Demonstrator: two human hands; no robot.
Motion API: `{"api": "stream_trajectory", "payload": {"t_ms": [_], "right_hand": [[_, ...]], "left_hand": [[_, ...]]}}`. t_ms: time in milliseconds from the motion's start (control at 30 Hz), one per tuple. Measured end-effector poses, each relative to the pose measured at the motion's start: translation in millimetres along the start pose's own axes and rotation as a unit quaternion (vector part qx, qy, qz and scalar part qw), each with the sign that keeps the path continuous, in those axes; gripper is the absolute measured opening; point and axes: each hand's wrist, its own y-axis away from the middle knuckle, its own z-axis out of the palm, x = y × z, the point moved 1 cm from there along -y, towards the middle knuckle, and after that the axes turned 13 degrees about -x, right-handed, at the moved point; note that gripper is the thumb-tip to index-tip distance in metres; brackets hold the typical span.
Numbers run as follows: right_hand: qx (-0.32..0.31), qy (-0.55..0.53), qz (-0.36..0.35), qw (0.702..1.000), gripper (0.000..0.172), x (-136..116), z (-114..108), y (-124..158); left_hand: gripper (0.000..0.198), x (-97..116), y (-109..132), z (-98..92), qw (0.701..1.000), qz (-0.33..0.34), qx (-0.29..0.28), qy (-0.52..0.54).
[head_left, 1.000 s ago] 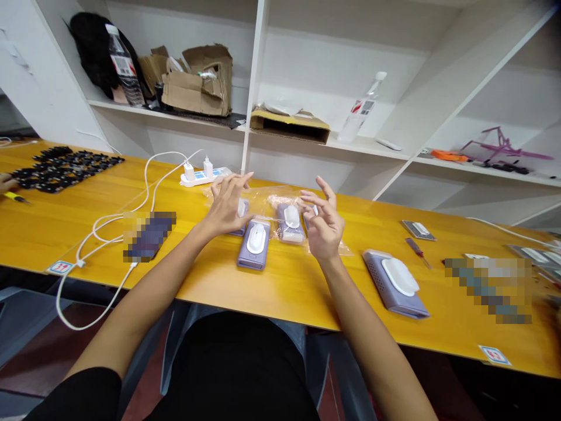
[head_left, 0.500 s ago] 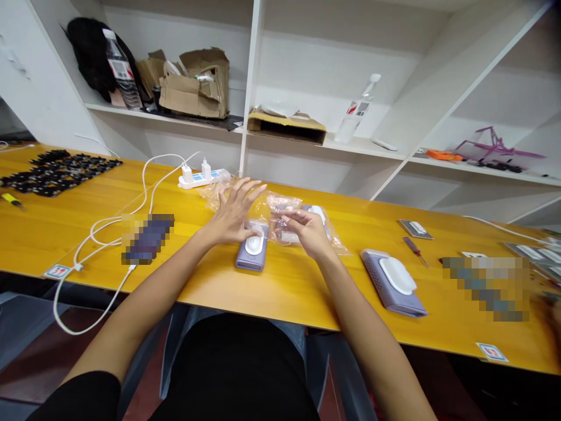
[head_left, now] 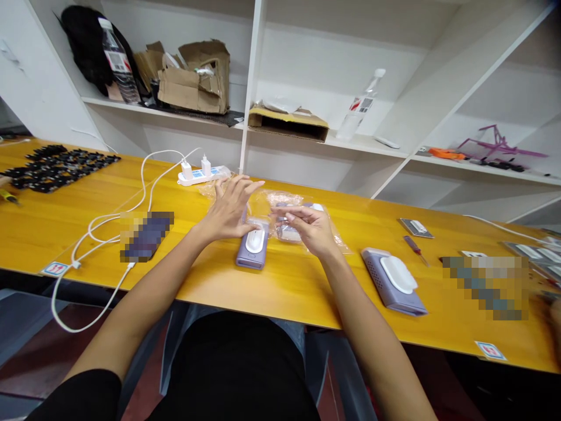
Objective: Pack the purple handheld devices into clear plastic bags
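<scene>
A small purple device with a white oval pad (head_left: 254,248) lies on the yellow table (head_left: 280,286) in front of me. My left hand (head_left: 228,209) hovers over its far end with fingers stretched out and apart, touching the clear plastic bags (head_left: 267,204) behind it. My right hand (head_left: 307,228) pinches the edge of a clear bag holding another purple device (head_left: 287,233). A larger purple device with a white pad (head_left: 393,280) rests to the right.
A white power strip (head_left: 202,174) with chargers and white cables (head_left: 100,228) sits left of centre, beside a blurred phone (head_left: 146,235). Black parts (head_left: 56,166) cover the far left. A small screwdriver (head_left: 414,248) and flat parts lie right. Shelves with boxes and bottles stand behind.
My right hand came down from a raised, open pose onto the bagged device and pinched the bag. My left hand shifted slightly over the bags and lifted off the bare device.
</scene>
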Motion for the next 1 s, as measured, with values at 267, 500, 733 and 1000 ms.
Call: {"api": "stream_trajectory", "payload": {"t_ms": [267,500,733,1000], "right_hand": [[0.051,-0.088,-0.012,0.995,0.03,2,0,-3],[0.074,-0.138,-0.011,0.988,0.049,2,-5,-5],[0.164,0.094,0.031,0.981,0.049,21,-5,-5],[-0.099,0.552,0.093,0.823,0.085,26,81,7]], "left_hand": [[0.1,4,0,-4.8,1.0,-0.006,0.0,-0.024],[0.101,7,0,-8.8,0.998,-0.036,-0.027,-0.035],[0.099,-17,4,-15.8,0.993,-0.106,0.012,-0.05],[0.102,-40,11,-21.6,0.977,-0.193,0.045,-0.082]]}}
